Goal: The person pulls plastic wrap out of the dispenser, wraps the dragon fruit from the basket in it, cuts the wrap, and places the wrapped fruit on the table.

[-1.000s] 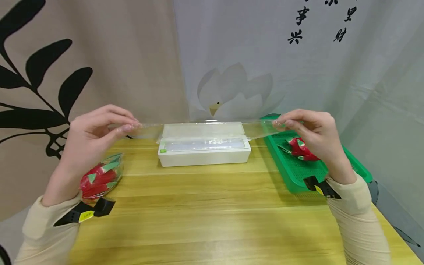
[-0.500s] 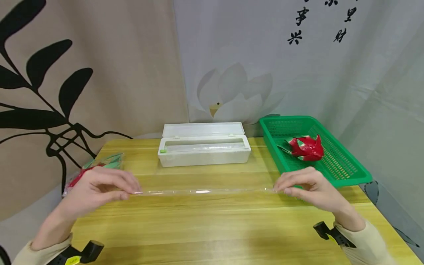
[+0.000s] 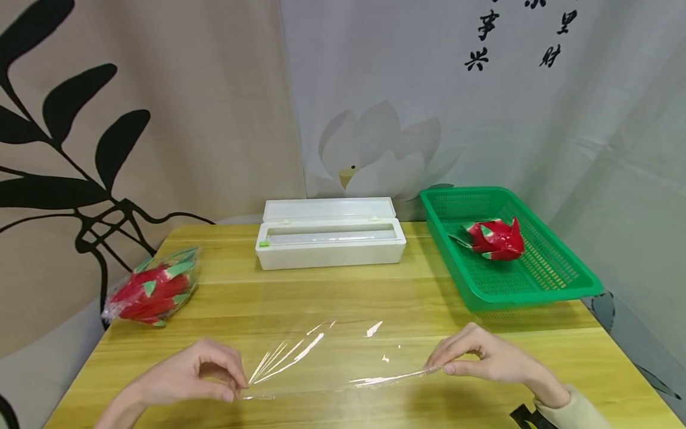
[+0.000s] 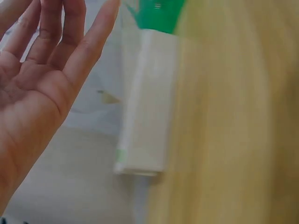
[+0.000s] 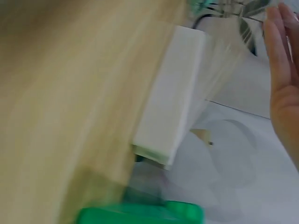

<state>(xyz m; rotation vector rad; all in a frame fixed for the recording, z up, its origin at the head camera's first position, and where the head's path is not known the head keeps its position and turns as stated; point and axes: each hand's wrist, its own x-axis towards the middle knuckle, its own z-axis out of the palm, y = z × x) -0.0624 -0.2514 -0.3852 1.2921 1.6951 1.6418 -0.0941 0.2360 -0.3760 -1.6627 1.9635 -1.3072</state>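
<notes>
A sheet of clear cling film (image 3: pixel 316 351) stretches between my two hands low over the near part of the table in the head view. My left hand (image 3: pixel 184 378) pinches its near left corner between thumb and fingers. At the near right corner, my right hand (image 3: pixel 485 360) pinches the film the same way. Bright glare streaks and creases cross the sheet. Both wrist views are blurred; the left hand (image 4: pixel 51 65) and right hand (image 5: pixel 285 79) show at their edges, fingertips partly cut off.
A white cling film dispenser (image 3: pixel 329 256) stands at the back, lid up. Left lies a dragon fruit (image 3: pixel 152 292) wrapped in clear film. At right, a green plastic basket (image 3: pixel 530 296) holds another dragon fruit (image 3: pixel 498 239). A printed curtain (image 3: pixel 214 119) hangs behind the wooden table (image 3: pixel 300 298).
Both hands have come down and toward me from above the dispenser, bringing the cling film with them. The film now spreads flatter over the near table. The dispenser, basket and fruits stay put.
</notes>
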